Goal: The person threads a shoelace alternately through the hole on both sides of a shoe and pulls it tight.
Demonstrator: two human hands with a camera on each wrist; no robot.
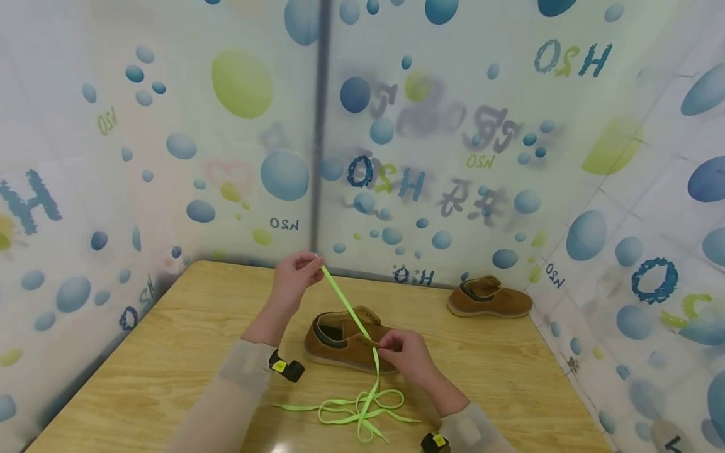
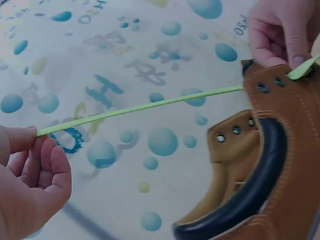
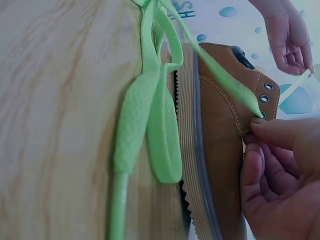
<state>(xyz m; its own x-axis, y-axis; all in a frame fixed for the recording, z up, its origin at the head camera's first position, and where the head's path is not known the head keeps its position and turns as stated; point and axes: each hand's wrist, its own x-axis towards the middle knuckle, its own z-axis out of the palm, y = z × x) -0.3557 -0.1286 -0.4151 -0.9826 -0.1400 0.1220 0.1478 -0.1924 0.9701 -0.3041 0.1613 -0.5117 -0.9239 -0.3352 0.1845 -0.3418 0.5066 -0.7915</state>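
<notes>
A brown shoe [image 1: 348,353] with a dark padded collar stands on the table, its toe to the right. A bright green shoelace [image 2: 150,105] passes through the eyelet nearest the toe on the near flap [image 3: 272,95]; the other two eyelets there hold no lace. My left hand [image 1: 291,283], raised above and left of the shoe, pinches the lace near its tip and stretches it taut. Beside the threaded eyelet, my right hand [image 1: 409,355] pinches the edge of the flap between thumb and fingers. The rest of the lace [image 1: 362,409] lies loosely looped in front of the shoe.
A second brown shoe [image 1: 498,303] sits at the table's back right corner, with no green lace showing. The light wooden table [image 1: 187,333] meets walls [image 1: 238,163] printed with blue and green drops at the back and right.
</notes>
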